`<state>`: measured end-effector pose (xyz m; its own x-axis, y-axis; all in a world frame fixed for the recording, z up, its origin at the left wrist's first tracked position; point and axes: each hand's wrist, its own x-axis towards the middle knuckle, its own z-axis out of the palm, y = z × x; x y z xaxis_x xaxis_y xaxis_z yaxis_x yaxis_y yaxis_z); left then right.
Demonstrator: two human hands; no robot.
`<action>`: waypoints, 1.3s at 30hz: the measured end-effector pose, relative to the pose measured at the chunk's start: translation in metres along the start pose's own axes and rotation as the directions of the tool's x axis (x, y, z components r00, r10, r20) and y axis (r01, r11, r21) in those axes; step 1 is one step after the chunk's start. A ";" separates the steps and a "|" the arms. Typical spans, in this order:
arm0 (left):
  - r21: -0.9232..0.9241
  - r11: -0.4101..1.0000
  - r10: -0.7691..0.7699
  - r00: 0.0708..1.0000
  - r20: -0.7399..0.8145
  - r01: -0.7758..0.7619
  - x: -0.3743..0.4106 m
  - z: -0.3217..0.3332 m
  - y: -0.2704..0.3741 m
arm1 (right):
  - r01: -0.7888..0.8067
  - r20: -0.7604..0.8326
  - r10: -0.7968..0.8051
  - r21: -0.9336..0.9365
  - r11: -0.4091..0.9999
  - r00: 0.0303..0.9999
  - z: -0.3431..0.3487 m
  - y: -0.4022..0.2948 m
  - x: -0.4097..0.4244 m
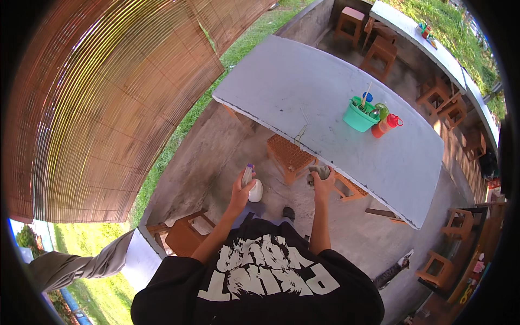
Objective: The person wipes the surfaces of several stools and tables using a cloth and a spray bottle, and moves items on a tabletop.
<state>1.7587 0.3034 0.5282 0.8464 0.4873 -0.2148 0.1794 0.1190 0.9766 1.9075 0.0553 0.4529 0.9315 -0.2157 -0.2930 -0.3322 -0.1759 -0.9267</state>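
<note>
My left hand point(241, 191) grips a white spray bottle point(255, 191) by its head; a purple nozzle tip points away from me. In my right hand point(323, 185) is a bunched grey-brown cloth point(319, 173), held close to the near edge of a long white table point(268, 77). Greenish streaks point(301, 133) mark the tabletop near that edge, and its rim is chipped and dark. Farther back on the table stand a turquoise plastic tub point(360, 118) of utensils and a red-capped sauce bottle point(383, 128), with a green container point(382, 109) behind them.
Brown woven-top stools point(289, 154) are partly under the table, and another stool point(189, 233) stands at my left. A bamboo blind point(122, 101) hangs on the left beside a low concrete wall point(185, 162). A second white table point(410, 32) with stools runs along the far side.
</note>
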 end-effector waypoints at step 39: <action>0.574 0.743 -0.079 0.807 0.586 -0.345 0.350 -0.002 0.040 | 0.202 0.066 -0.250 0.408 0.890 0.966 0.214 -0.128 0.098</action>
<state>2.0615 0.4809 0.4923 0.9624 -0.1227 -0.2422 0.1296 -0.5764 0.8069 2.0726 0.2621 0.4923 0.9926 -0.1011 -0.0671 -0.0468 0.1914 -0.9804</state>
